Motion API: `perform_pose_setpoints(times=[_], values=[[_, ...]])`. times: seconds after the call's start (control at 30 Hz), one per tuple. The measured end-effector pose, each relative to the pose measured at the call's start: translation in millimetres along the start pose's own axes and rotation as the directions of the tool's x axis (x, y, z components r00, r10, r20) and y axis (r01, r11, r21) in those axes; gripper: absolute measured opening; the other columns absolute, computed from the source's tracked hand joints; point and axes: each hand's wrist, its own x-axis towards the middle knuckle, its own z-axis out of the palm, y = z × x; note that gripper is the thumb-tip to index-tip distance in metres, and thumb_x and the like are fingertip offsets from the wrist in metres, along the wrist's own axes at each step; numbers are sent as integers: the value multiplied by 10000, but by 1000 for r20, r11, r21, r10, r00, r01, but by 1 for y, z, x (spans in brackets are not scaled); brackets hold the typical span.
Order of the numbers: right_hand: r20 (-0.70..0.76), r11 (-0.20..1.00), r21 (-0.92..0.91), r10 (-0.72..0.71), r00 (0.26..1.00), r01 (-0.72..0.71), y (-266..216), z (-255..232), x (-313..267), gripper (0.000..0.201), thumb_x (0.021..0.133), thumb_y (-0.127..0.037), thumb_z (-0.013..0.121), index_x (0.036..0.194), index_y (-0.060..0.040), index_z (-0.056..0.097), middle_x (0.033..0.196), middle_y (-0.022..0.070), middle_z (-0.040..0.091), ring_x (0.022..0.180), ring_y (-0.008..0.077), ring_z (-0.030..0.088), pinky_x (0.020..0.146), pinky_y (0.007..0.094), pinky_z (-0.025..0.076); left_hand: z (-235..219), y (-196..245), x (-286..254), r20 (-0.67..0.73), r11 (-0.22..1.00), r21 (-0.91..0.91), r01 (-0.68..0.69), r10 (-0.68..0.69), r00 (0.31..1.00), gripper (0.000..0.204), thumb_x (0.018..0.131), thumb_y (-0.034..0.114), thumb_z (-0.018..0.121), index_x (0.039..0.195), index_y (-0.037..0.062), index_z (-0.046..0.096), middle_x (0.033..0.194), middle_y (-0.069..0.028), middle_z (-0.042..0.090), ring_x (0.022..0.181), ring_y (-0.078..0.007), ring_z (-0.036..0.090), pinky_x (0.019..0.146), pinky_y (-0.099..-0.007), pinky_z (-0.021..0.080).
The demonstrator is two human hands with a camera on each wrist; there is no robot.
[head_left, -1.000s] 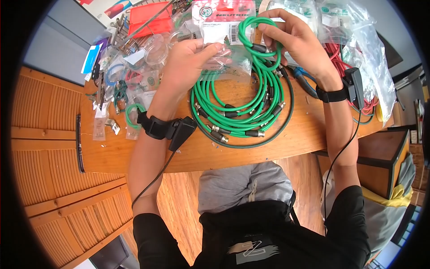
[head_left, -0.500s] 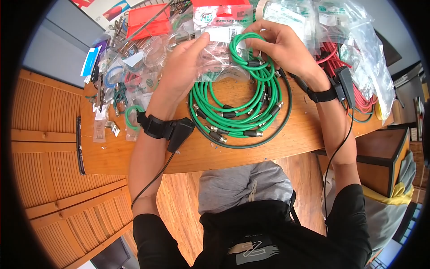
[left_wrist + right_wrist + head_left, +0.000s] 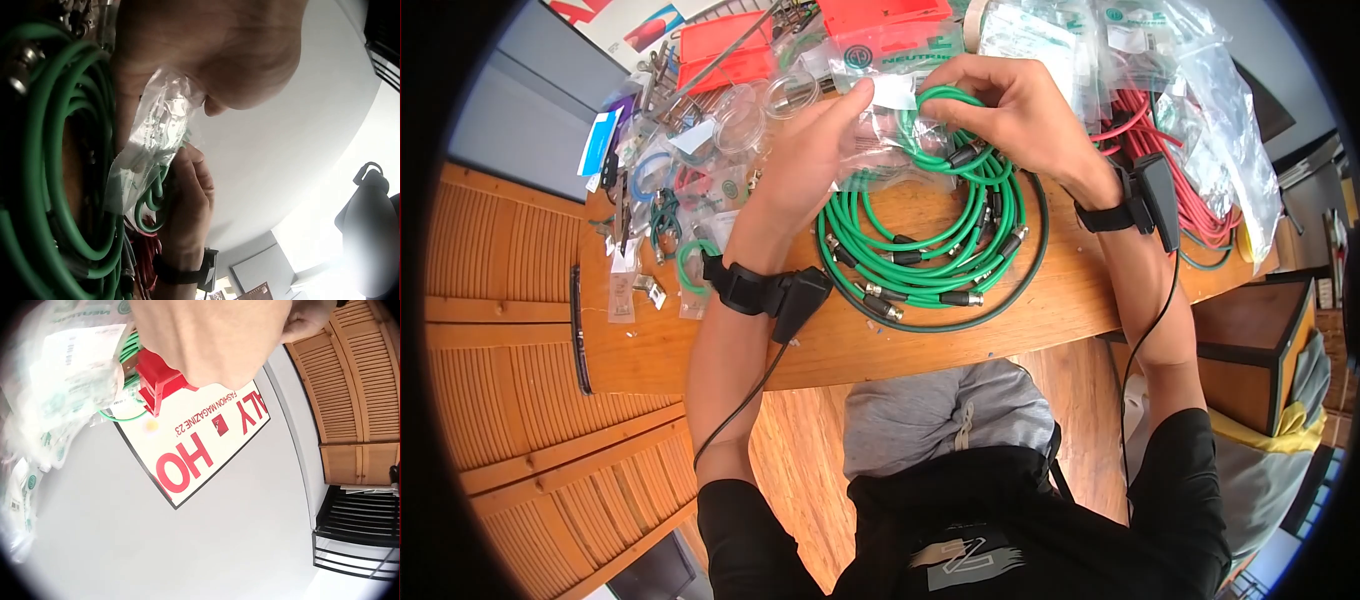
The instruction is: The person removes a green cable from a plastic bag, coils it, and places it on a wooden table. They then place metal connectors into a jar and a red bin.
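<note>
In the head view the left hand (image 3: pixel 805 155) grips a clear plastic bag (image 3: pixel 880 150) with green print by its left side. The right hand (image 3: pixel 1025 115) pinches a small coil of green cable (image 3: pixel 940 160) against the bag's right side; whether the coil is inside the mouth I cannot tell. Beneath them, larger green cable loops (image 3: pixel 920 290) with black and metal connectors lie on the table. In the left wrist view the bag (image 3: pixel 156 125) hangs from the left hand (image 3: pixel 212 44), and the right hand (image 3: pixel 190 194) holds the green coil beside it.
Red open boxes (image 3: pixel 725 50) and round clear containers (image 3: pixel 740 118) stand behind the left hand. Small bags and parts lie at the left. Red cables (image 3: pixel 1190 195) and large clear bags (image 3: pixel 1250 130) are at the right; the wooden table's (image 3: pixel 880 355) front edge faces the person.
The right hand has brought the green coil down and left, against the bag. The left hand has shifted slightly, and the bag now sits lower and tilted.
</note>
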Motion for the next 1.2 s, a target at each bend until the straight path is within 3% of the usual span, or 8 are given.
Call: perform_pose_setpoints(times=[0.2, 0.4, 0.63, 0.73, 0.8, 0.9, 1.1, 1.2], values=[[-5, 997, -72, 23, 1000, -23, 4, -3, 0, 232, 822, -180, 827, 1004, -53, 761, 647, 28, 626, 645, 63, 587, 573, 261, 473, 0, -1, -1, 12, 1000, 0, 25, -25, 1000, 371, 1021, 346, 617, 1161, 2, 631, 1004, -35, 666, 885, -110, 638, 778, -255, 521], [-68, 983, -182, -21, 997, 8, -7, 1, -2, 304, 809, -116, 845, 1059, -18, 703, 765, 6, 663, 705, 59, 592, 633, 235, 493, 3, 1, -6, 97, 931, 357, -79, 47, 994, 321, 968, 214, 702, 1182, -7, 616, 1037, -30, 685, 917, -100, 639, 825, -258, 515], [-120, 990, -95, -120, 986, 108, 8, 6, 2, 356, 828, -108, 835, 1139, -24, 682, 884, 6, 696, 746, 60, 593, 690, 213, 496, -2, -6, 0, 5, 948, 270, -169, 174, 985, 375, 927, 80, 715, 1247, -22, 548, 1118, -91, 682, 1020, -160, 663, 871, -310, 535], [-220, 984, -31, -177, 959, 175, 10, 7, 7, 329, 840, -187, 832, 1102, -27, 713, 754, 32, 695, 650, 86, 626, 558, 259, 524, -8, -6, 3, -98, 974, 154, -168, 185, 978, 376, 936, 20, 675, 1281, -16, 528, 1193, -122, 668, 1079, -186, 664, 897, -347, 558], [-161, 990, 142, 29, 987, -6, -5, 6, 1, 294, 881, -177, 795, 1128, -37, 718, 752, 19, 694, 625, 66, 617, 499, 234, 491, -9, -4, 4, -100, 975, 38, -218, 221, 970, 394, 929, -2, 667, 1294, -19, 518, 1205, -129, 664, 1084, -201, 668, 916, -373, 568], [-122, 973, 203, 136, 983, -109, -10, 6, -1, 272, 923, -172, 754, 1164, -51, 720, 744, 8, 695, 578, 50, 606, 431, 205, 437, -5, 2, 1, -42, 964, 93, -251, 255, 966, 368, 985, 77, 620, 1322, -18, 506, 1208, -135, 658, 1078, -226, 675, 944, -394, 571], [-27, 970, 200, 145, 989, -136, -16, 0, -3, 247, 931, -191, 748, 1143, -64, 738, 730, 0, 698, 536, 39, 596, 410, 197, 420, 11, 13, -4, 26, 980, -171, -98, 104, 994, 415, 1102, 333, 405, 1283, -16, 538, 1203, -138, 665, 1070, -233, 686, 908, -427, 588], [29, 969, 208, 134, 991, -137, -14, 0, -3, 229, 931, -200, 749, 1118, -69, 751, 723, -1, 694, 537, 35, 593, 408, 197, 417, 9, 12, -5, 16, 996, -63, -70, 71, 997, 466, 1113, 358, 332, 1325, -10, 524, 1266, -158, 648, 1117, -260, 678, 921, -456, 588]])
